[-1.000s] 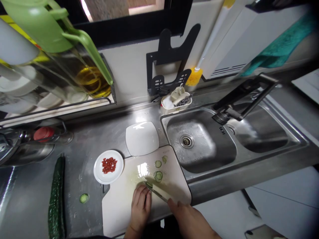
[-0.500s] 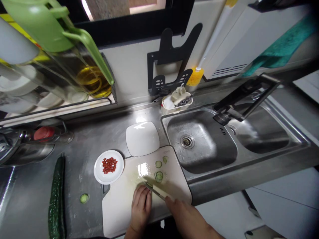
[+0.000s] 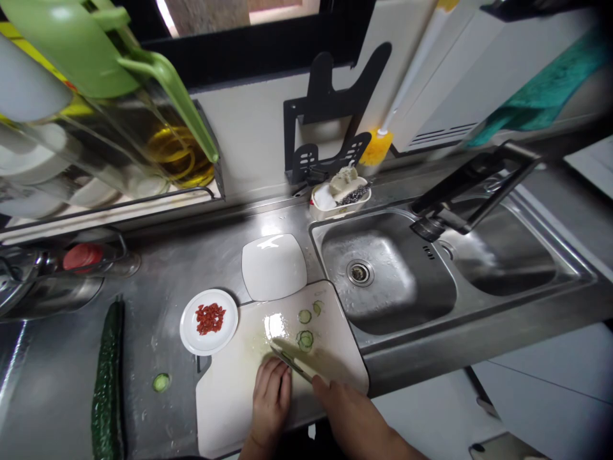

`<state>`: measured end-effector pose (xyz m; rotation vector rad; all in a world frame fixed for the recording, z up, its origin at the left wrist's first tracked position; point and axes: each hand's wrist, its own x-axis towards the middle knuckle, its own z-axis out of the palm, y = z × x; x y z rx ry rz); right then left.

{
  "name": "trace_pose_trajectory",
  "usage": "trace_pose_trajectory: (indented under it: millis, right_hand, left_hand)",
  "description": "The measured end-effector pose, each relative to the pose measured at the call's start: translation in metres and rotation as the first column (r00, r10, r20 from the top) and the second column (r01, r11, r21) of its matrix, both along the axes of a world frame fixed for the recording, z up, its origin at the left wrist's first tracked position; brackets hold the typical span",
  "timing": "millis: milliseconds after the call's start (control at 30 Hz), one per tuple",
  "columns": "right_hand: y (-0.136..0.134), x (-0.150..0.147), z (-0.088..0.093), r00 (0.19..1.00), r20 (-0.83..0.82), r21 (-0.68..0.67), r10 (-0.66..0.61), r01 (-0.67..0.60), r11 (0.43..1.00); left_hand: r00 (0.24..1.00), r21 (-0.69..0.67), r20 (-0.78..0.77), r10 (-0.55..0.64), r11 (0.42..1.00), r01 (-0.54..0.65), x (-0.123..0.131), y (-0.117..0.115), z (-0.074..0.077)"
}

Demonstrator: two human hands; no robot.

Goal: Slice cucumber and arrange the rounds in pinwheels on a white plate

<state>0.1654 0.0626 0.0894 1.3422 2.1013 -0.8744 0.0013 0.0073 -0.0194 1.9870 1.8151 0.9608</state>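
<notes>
On the white cutting board [image 3: 230, 396] my left hand [image 3: 269, 401] lies palm down, fingers curled over a piece of cucumber that is mostly hidden beneath them. My right hand [image 3: 349, 415] grips the handle of a knife [image 3: 293, 361] whose blade slants across the board just past my left fingertips. Several thin cucumber slices [image 3: 304, 338] lie on the board beyond the blade. A whole dark green cucumber [image 3: 108, 377] rests on the steel counter to the far left, with one stray slice [image 3: 161, 382] beside it.
A round white plate of chopped red bits [image 3: 209, 321] and a square white plate [image 3: 273, 265] sit behind the board. A double steel sink [image 3: 393, 281] with a dark faucet [image 3: 460, 198] lies to the right. A dish rack [image 3: 96, 160] stands at the left.
The knife and my right hand have shifted slightly left along the board toward my left fingers. My left hand has stayed in place.
</notes>
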Motion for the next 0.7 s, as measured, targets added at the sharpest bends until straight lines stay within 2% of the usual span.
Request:
trace_pose_trajectory:
  millis: [300, 700]
  right_hand:
    - [0.0, -0.005, -0.007, 1.0, -0.016, -0.004, -0.024, 0.024, 1.0]
    - [-0.004, -0.013, -0.03, 1.0, -0.002, 0.064, 0.028, -0.028, 0.998]
  left_hand:
    - [1.0, 0.02, 0.003, 0.014, 1.0, -0.014, 0.001, 0.002, 0.001]
    - [1.0, -0.007, 0.009, -0.003, 1.0, 0.003, 0.001, 0.0, -0.001]
